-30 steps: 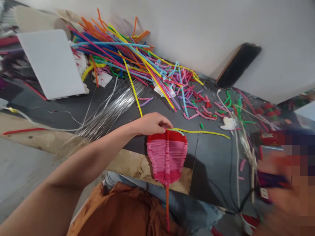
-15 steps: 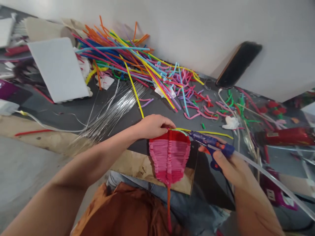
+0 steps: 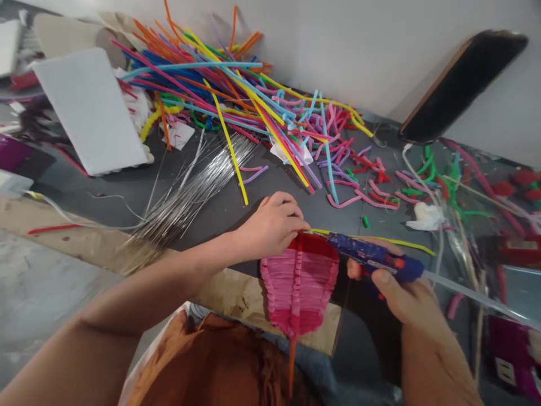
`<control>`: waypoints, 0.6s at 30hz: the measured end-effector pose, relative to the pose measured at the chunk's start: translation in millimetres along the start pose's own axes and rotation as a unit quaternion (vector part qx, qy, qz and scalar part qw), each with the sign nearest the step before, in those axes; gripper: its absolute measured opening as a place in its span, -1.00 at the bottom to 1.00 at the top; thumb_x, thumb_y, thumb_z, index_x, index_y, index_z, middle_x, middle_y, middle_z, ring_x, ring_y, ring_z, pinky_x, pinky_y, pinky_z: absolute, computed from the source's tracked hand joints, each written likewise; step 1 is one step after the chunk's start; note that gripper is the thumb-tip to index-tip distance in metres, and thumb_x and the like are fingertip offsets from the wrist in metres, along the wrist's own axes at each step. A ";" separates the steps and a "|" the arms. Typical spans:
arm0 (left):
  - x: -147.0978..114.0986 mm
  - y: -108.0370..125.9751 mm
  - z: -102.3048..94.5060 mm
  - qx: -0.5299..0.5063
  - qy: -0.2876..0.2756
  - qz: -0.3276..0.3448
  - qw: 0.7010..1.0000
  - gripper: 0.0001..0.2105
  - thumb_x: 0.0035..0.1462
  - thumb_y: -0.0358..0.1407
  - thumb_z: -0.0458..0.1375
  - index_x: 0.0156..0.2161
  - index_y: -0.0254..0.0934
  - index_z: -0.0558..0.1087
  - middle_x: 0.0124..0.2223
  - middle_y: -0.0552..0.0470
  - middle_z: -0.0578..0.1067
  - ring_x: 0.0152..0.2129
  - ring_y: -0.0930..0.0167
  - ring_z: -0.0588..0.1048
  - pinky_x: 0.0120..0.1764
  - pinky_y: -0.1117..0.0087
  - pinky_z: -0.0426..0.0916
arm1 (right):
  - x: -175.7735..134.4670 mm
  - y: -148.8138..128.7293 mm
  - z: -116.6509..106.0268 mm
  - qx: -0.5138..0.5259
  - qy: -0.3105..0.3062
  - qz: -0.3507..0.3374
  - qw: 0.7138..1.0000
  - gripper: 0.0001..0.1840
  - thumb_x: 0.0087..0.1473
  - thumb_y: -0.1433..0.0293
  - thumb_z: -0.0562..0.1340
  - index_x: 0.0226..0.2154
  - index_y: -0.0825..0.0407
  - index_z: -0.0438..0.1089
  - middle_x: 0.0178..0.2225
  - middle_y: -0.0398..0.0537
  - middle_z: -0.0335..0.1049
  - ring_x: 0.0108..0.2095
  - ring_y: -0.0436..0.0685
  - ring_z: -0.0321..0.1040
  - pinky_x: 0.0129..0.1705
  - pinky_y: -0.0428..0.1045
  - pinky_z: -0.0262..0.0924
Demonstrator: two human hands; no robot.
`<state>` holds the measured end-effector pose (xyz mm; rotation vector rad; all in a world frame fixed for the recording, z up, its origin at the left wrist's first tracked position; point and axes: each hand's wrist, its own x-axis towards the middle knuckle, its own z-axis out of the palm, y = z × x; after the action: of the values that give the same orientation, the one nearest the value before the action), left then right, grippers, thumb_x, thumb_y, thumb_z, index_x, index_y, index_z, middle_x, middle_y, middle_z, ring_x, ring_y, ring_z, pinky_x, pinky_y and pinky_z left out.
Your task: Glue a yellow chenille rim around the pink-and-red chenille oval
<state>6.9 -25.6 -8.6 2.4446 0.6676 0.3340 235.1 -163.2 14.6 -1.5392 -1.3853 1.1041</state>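
A pink and red petal-shaped piece made of pipe cleaners hangs over the table's front edge, its orange stem pointing down toward my lap. At its red top edge, the fingertips of my left hand are pinched on the end of a yellow pipe cleaner, which stretches off to the right. My right hand is wrapped round a dark blue glue gun, whose nozzle touches or nearly touches that top edge just right of my left fingertips. A clear glue stick sticks out of the gun's back.
A heap of coloured pipe cleaners covers the back of the table, with cut pieces to its right. Thin silver wires lie left of centre. A phone leans on the wall. A white box stands at left.
The view has shifted slightly, so the phone and pipe cleaners sit differently in frame. The glue gun's nozzle stays at the top edge. My left fingers are bent more over that edge.
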 end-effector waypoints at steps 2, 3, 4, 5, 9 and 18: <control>0.6 -0.9 -0.9 0.013 -0.003 -0.009 1.000 -0.74 0.17 -0.41 0.04 -0.16 -0.15 0.56 -0.07 -0.06 0.45 0.02 0.22 0.22 -0.01 0.15 0.16 | 0.1 3.5 1.7 -0.019 -0.021 0.024 0.999 -0.59 0.07 0.10 0.21 -0.07 -0.07 0.34 -0.47 -0.09 0.48 -0.47 0.15 0.44 -0.41 0.03 0.34; 1.1 -1.3 -1.9 0.016 -0.009 -0.013 1.000 -0.75 0.16 -0.40 0.05 -0.16 -0.14 0.56 -0.06 -0.06 0.43 0.03 0.21 0.21 -0.01 0.15 0.15 | -0.2 5.7 2.7 -0.037 -0.033 0.034 0.998 -0.60 0.06 0.11 0.22 -0.06 -0.09 0.35 -0.47 -0.10 0.49 -0.46 0.15 0.45 -0.40 0.03 0.35; 1.8 -1.8 -3.1 0.014 -0.018 -0.015 1.000 -0.75 0.16 -0.40 0.06 -0.15 -0.13 0.56 -0.06 -0.06 0.43 0.03 0.21 0.21 -0.01 0.15 0.15 | -0.7 8.1 3.6 -0.054 -0.038 0.040 0.997 -0.59 0.05 0.13 0.24 -0.05 -0.11 0.35 -0.46 -0.11 0.50 -0.45 0.15 0.46 -0.39 0.03 0.36; 2.5 -2.4 -4.5 0.010 -0.027 -0.016 0.999 -0.75 0.16 -0.40 0.07 -0.15 -0.13 0.55 -0.06 -0.05 0.42 0.03 0.22 0.21 -0.01 0.16 0.14 | -1.5 10.6 4.6 -0.068 -0.041 0.044 0.996 -0.58 0.04 0.14 0.24 -0.03 -0.13 0.34 -0.45 -0.12 0.50 -0.44 0.16 0.47 -0.38 0.03 0.37; 4.7 -4.4 -9.2 -0.017 -0.054 -0.025 0.998 -0.76 0.13 -0.41 0.11 -0.14 -0.12 0.55 -0.10 -0.01 0.45 -0.01 0.26 0.23 -0.01 0.19 0.11 | -5.0 17.7 8.2 -0.070 -0.006 0.051 0.996 -0.57 0.03 0.15 0.25 -0.02 -0.15 0.35 -0.45 -0.13 0.52 -0.43 0.17 0.49 -0.39 0.03 0.37; 7.0 -4.3 -8.5 -0.047 -0.059 -0.046 0.996 -0.75 0.08 -0.43 0.12 -0.17 -0.11 0.55 -0.14 0.04 0.50 -0.04 0.27 0.23 -0.06 0.20 0.07 | -1.9 20.4 20.7 -0.011 0.044 0.028 0.999 -0.63 0.09 0.17 0.22 -0.06 -0.06 0.25 -0.51 -0.14 0.48 -0.52 0.13 0.46 -0.43 0.01 0.36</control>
<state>7.9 -14.9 -3.7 2.3161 0.6945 0.1796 222.1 -167.4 -11.1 -1.6316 -1.3054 1.0444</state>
